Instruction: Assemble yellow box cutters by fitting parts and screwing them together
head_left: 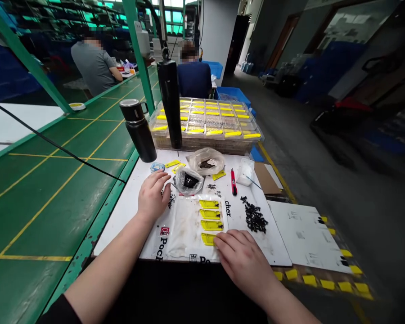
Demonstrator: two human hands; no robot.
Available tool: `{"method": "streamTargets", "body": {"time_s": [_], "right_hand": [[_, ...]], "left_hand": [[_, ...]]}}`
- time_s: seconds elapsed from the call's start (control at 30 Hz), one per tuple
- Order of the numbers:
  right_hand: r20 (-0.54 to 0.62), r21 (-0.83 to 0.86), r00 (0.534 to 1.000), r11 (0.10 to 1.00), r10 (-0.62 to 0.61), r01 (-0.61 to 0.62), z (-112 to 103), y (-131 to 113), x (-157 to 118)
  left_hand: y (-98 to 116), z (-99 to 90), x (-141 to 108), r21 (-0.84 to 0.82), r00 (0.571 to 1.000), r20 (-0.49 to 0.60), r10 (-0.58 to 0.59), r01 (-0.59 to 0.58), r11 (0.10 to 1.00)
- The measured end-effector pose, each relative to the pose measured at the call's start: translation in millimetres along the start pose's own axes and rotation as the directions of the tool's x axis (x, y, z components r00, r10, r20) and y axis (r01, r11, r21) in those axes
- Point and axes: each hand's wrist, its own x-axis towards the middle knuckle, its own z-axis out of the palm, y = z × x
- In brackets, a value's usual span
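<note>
Four yellow strips [209,220] lie in a column on a white printed plastic mailer [184,236]. The right hand [243,261] lies over the mailer's lower edge, its fingers extended and relaxed, their tips touching the lowest strip without gripping it. The left hand [153,195] rests loosely curled and empty on the white board [276,252], just beside a scatter of black pieces [170,201]. Farther right lies a heap of black pieces [254,217], below a red utility knife [234,181]. Two clear bags [189,181] of black pieces sit above the mailer, near a clear compartment tray [205,121] holding more yellow strips.
</note>
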Motion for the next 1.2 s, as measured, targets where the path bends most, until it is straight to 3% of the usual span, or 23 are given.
{"method": "streamTargets", "body": {"time_s": [0.27,0.63,0.83,1.2], "right_hand": [[0.026,-0.098,0.994,0.99,-0.103,0.105,17.7,13.3,14.3],[0.035,-0.15,0.997,0.986,-0.07,0.075,34.5,13.9,30.6],[-0.003,-0.156,1.0,0.988,0.007,-0.007,40.6,23.9,42.0],[0.039,-0.087,0.998,0.995,-0.047,0.051,47.5,51.5,63.3]], "left_hand": [[2.8,2.3,-1.1,-0.06,0.996,-0.082,0.045,-0.05,0.997],[-8.3,3.8,3.0,-0.134,0.979,-0.203,-0.012,-0.015,0.991],[-10.0,4.1,5.1,-0.189,0.977,-0.201,-0.068,0.029,0.982],[-10.2,3.5,6.4,-0.274,0.978,-0.158,-0.136,0.089,0.958]]}}
